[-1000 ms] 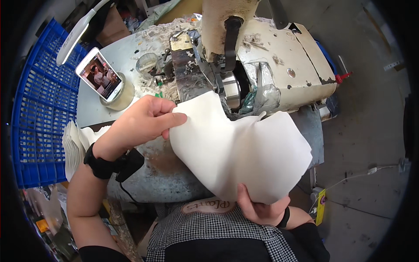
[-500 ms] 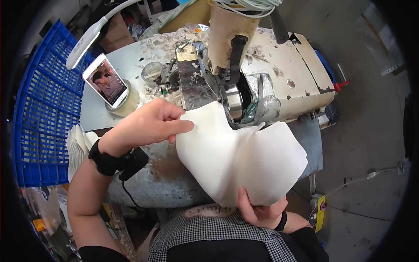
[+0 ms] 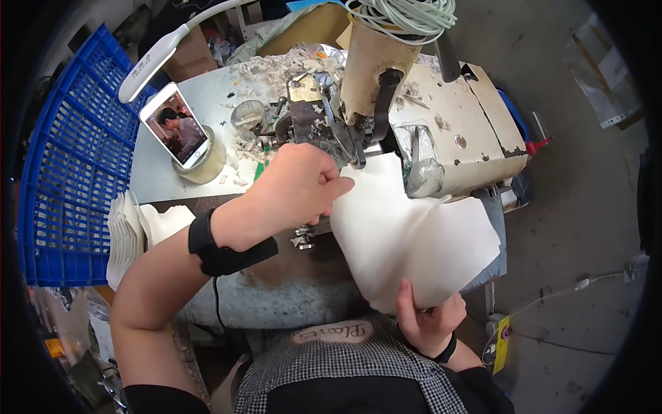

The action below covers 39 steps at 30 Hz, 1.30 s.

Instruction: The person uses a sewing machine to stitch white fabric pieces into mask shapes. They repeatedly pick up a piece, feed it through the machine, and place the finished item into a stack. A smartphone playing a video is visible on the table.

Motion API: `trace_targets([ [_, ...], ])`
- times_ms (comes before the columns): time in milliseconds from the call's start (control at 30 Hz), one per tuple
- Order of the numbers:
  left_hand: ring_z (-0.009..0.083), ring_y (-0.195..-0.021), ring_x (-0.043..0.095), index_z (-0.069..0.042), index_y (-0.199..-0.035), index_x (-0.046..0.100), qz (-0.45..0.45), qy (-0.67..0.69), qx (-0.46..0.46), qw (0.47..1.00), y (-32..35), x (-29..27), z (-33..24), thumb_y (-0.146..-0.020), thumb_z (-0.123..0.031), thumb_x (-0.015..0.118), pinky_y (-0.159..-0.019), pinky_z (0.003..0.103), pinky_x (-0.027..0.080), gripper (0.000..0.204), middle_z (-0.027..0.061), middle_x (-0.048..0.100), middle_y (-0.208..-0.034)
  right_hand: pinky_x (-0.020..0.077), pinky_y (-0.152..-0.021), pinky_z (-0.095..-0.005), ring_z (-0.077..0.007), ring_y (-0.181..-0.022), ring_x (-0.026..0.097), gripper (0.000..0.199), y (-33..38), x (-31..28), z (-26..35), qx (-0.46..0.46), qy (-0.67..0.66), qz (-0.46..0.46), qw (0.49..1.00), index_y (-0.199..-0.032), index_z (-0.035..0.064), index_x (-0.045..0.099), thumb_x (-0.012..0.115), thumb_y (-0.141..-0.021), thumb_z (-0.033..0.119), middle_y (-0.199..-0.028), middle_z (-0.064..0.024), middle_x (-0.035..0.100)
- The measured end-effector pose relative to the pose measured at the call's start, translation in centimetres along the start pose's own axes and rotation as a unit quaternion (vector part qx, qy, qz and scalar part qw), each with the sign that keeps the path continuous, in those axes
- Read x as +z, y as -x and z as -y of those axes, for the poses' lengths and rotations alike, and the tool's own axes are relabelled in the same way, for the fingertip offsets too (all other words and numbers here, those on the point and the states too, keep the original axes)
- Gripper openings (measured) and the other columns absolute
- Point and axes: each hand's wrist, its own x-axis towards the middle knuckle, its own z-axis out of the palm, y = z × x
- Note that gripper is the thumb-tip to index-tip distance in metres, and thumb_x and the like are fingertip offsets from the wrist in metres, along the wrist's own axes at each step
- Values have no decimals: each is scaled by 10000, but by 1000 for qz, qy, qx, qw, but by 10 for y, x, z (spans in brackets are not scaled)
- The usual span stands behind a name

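Fabric (image 3: 407, 234) should stay flat at the sewing machine (image 3: 386, 117). Left hand (image 3: 296, 190) presses it, fingers curled; right hand (image 3: 427, 321) pinches its lower edge.

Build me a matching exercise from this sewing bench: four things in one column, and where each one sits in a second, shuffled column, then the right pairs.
Things
1. white sheet
2. phone
3. blue crate
4. stack of white pieces

Places
A. standing left of the bench
B. propped on a round tape roll
C. at the bench's left edge, beside the left forearm
D. pinched between the left hand and the right hand at the sewing machine

Pairs: 1-D, 2-B, 3-A, 4-C
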Motion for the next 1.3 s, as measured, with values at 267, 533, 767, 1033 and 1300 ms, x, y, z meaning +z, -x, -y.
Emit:
trace_targets([
  [267, 134, -622, 599, 16, -937, 644, -55, -59, 190, 979, 12, 40, -7, -789, -220, 735, -560, 263, 480, 293, 83, 633, -733, 457, -556, -272, -155, -587, 598, 105, 9, -20, -24, 94, 11, -128, 987, -864, -40, 601, 673, -794, -10, -721, -97, 636],
  [533, 466, -1316, 330, -38, -1390, 423, 82, -11, 524, 848, 27, 134, -81, -748, -436, 735, -1067, 523, 295, 818, 283, 310, -1443, 449, -1005, -398, -265, -1214, 517, 546, 33, -56, -50, 369, -597, -201, 683, -1408, -1, 331, 508, -971, 274, -1387, -156, 447],
  [767, 491, -1317, 313, -26, -1343, 460, 128, -53, 533, 835, 12, 185, -96, -755, -482, 708, -1078, 547, 275, 784, 301, 363, -1388, 447, -1026, -482, -304, -1255, 486, 525, 70, -74, -74, 409, -775, -146, 460, -1431, 84, 308, 449, -996, 341, -1397, -180, 424],
  [1033, 450, -1299, 373, -38, -1360, 432, 162, -82, 521, 834, 2, 198, -86, -759, -389, 742, -1074, 514, 316, 762, 288, 371, -1380, 429, -1043, -424, -258, -1197, 533, 405, 84, -61, -108, 413, -679, -227, 564, -1330, 26, 440, 490, -985, 232, -1321, -135, 520],
  [1300, 391, -1227, 473, -34, -1256, 540, 142, -94, 425, 889, 12, 152, -57, -765, -212, 748, -1004, 441, 417, 563, 217, 471, -1323, 446, -1010, -379, -202, -1130, 568, 317, 79, -18, -176, 432, -687, -339, 475, -1261, 51, 505, 547, -947, 64, -1232, -60, 591],
])
